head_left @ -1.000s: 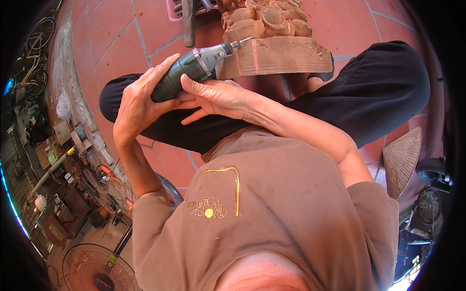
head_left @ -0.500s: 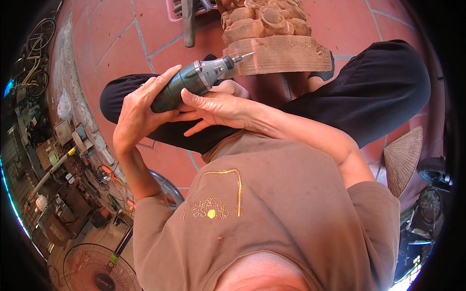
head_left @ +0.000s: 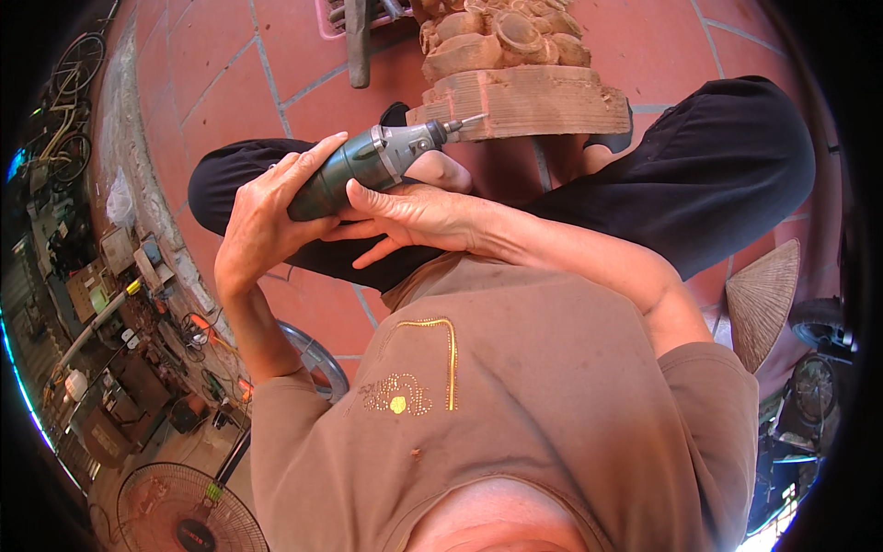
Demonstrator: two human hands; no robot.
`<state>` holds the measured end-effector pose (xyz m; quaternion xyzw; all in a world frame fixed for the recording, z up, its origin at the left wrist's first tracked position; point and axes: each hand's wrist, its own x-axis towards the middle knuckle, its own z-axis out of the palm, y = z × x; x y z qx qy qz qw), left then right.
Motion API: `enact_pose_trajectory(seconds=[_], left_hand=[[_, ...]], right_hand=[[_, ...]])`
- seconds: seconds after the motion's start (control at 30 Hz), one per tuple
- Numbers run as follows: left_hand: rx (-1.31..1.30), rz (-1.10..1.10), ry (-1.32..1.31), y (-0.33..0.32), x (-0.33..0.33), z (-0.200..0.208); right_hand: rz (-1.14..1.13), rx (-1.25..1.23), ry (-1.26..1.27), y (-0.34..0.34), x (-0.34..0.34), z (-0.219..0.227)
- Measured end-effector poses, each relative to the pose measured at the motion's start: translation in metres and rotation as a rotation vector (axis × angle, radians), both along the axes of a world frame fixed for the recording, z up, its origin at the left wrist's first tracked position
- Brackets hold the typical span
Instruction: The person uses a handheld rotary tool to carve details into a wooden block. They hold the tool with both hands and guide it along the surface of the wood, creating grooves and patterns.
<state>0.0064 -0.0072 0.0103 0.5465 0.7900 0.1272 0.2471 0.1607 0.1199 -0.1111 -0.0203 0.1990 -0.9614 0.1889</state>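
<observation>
A dark green and grey rotary tool (head_left: 348, 175) lies slantwise across my hands, its thin metal bit (head_left: 471, 120) pointing right. My left hand (head_left: 267, 207) wraps round its rear body, fingers along the top. My right hand (head_left: 418, 216) is under the tool, thumb against its side; a couple of its fingers stretch out below, and the others are partly hidden. Just beyond stands a carved wooden piece (head_left: 543, 99), with rounded carvings above a flat, thick base. The bit's tip overlaps the base's near left side in view; I cannot tell whether it touches.
My crossed legs in black trousers (head_left: 727, 175) frame the carving on red floor tiles (head_left: 216, 69). A wooden-looking mallet (head_left: 357, 46) lies by a pink tray (head_left: 326, 28). A standing fan (head_left: 189, 515) and tool clutter are at left, a conical hat (head_left: 763, 304) at right.
The rotary tool has shifted slightly to the right and nearer to me, its bit now lower against the wooden base. Both hands keep nearly the same hold.
</observation>
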Motion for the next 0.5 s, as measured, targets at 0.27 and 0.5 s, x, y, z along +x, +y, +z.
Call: enact_pose_trajectory(seconds=[0.27,0.5], left_hand=[[0.038,0.035,0.012,0.009,-0.006,-0.006],[0.083,0.050,0.016,0.012,-0.007,-0.009]], right_hand=[[-0.078,-0.004,-0.073,0.012,-0.009,0.004],[-0.107,0.024,-0.119,0.016,-0.013,0.006]])
